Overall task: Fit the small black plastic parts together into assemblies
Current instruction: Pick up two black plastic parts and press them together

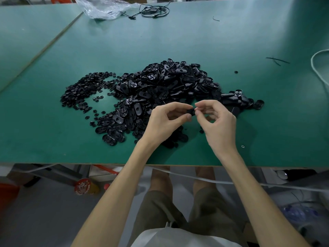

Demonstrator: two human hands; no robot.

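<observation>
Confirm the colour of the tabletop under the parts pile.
Plain teal-green tabletop, no pattern. The head view, the only one, shows it clearly.

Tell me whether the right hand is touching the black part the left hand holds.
Touching. The head view shows the right hand pinching one end of the black part, the left hand pinching the other.
</observation>
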